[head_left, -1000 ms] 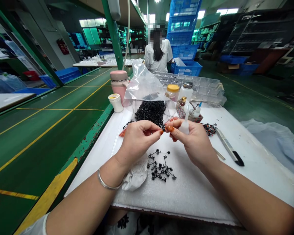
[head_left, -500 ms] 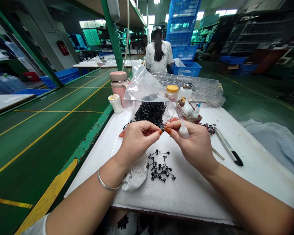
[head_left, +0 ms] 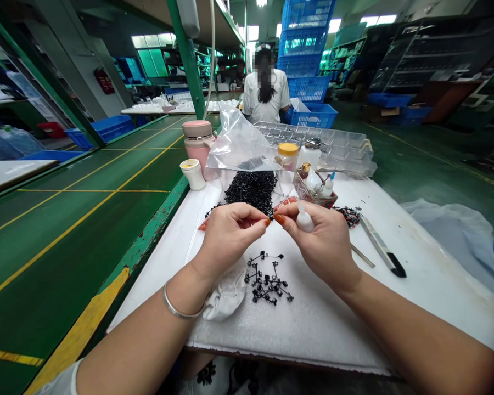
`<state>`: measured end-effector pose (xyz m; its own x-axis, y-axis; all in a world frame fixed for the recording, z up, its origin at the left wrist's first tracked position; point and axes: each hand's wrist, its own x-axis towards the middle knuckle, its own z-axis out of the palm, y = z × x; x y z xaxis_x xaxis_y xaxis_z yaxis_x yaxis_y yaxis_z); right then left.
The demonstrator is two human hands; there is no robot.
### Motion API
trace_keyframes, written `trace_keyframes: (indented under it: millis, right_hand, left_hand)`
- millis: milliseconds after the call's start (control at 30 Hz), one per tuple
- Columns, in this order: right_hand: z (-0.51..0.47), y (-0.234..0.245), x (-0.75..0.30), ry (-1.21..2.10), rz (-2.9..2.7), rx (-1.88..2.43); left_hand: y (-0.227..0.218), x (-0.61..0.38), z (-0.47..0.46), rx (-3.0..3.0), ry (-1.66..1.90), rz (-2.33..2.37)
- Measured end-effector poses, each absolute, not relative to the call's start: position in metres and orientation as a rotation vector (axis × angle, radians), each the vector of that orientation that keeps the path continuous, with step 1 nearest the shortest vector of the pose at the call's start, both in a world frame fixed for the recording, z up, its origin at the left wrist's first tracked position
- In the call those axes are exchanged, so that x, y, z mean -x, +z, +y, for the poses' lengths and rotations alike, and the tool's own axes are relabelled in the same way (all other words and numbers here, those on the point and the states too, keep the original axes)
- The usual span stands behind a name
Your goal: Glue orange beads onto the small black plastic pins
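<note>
Tapering upward, the small bottle [head_left: 305, 221] looks cloudy (milky white, really).

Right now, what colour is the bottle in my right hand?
The bottle in your right hand is whitish, best seen in the head view.

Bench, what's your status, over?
Left hand, right hand: pinching, nearly touching. Right also holds white bottle. Loose black parts nearby. Between them: too small to tell.
</note>
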<state>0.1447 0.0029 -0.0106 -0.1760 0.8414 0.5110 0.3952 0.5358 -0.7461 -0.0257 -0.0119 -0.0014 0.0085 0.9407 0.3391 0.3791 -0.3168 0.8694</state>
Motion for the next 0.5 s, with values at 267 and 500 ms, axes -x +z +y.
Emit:
trace_keyframes:
  millis: [267, 500]
  right_hand:
    - [0.000, -0.008, -0.143, 0.556, -1.715, 1.031]
    - [0.020, 0.011, -0.175, 0.272, -1.588, 1.176]
  left_hand:
    - [-0.001, 0.029, -0.010, -1.593, 1.259, 1.267]
    - [-0.003, 0.031, -0.006, -1.364, 1.243, 1.116]
